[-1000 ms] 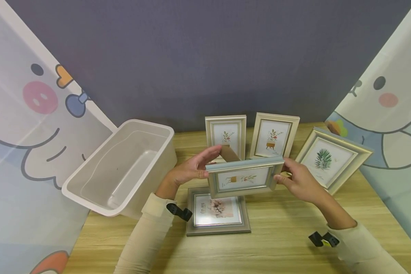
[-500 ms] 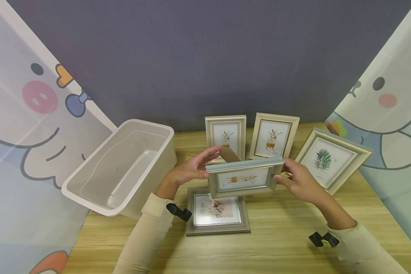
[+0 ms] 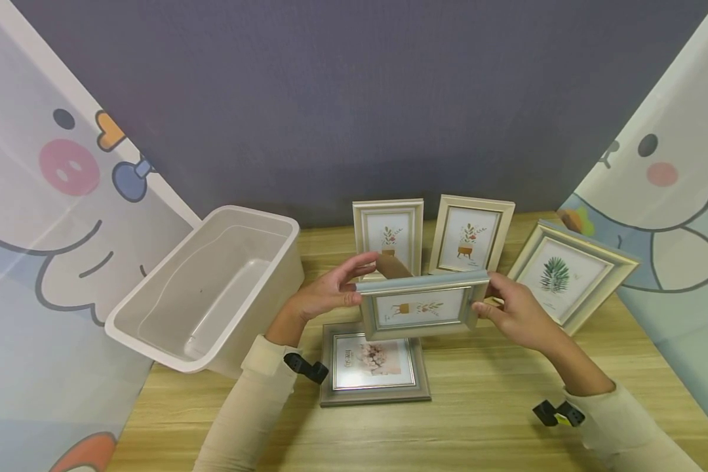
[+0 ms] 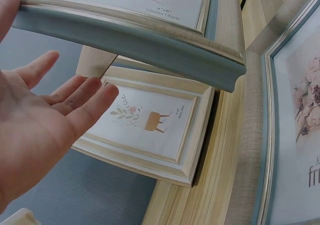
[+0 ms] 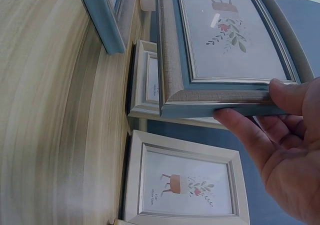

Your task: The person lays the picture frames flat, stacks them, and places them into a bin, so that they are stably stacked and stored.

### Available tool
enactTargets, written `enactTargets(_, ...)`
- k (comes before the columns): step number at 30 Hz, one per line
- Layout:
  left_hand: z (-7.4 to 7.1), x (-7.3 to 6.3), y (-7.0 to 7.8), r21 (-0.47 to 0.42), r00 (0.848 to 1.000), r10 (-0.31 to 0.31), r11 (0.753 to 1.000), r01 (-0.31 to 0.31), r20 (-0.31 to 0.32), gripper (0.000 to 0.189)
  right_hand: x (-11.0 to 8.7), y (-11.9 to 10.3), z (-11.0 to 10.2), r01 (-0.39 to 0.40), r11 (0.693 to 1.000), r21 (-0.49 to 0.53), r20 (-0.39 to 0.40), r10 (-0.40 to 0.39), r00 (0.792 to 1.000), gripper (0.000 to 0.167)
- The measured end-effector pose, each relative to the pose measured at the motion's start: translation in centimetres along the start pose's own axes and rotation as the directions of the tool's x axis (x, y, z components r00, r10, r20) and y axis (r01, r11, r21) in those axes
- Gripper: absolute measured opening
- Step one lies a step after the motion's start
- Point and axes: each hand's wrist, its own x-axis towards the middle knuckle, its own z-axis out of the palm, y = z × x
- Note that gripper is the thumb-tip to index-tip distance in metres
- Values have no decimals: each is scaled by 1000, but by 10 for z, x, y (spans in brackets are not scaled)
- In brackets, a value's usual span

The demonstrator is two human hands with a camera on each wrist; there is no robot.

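A picture frame [image 3: 425, 328] with a plant print turned sideways is held above the wooden table, tilted with its blue-grey edge up. My right hand [image 3: 522, 314] pinches its right end, thumb on the front and fingers behind, as the right wrist view shows. At the opposite end is my left hand [image 3: 324, 295], its thumb right at the frame's corner. In the left wrist view the fingers [image 4: 90, 105] of that hand stretch out loosely behind the frame, beside a brown backing stand [image 4: 95, 61]. Below lies a grey-brown frame [image 3: 374, 396] with a pink flower print, face up.
Two cream frames, a left one [image 3: 360, 229] and a right one [image 3: 505, 229], stand upright at the back. A leaf-print frame [image 3: 602, 288] leans at the right. To the left stands a pale plastic bin [image 3: 271, 308], against the printed side wall. A dark wall [image 3: 354, 98] rises behind.
The held frame and both hands stay almost in the same place. Only a very slight shift of the view shows; nothing is taken up or let go.
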Motion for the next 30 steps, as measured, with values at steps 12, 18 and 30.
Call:
enactTargets(12, -1, -2, 0, 43, 993, -43, 998, 48, -110, 106, 1, 2, 2, -3, 1000, 8, -11, 3, 1000, 34)
enactTargets(18, 0, -3, -2, 32, 986, -74, 996, 80, -148, 92, 0, 2, 4, -15, 1000, 10, -13, 15, 1000, 32)
enactTargets(30, 2, -4, -2, 91, 971, -75, 991, 98, -228, 59, 0, 3, 5, -3, 999, -42, -43, 2, 999, 26)
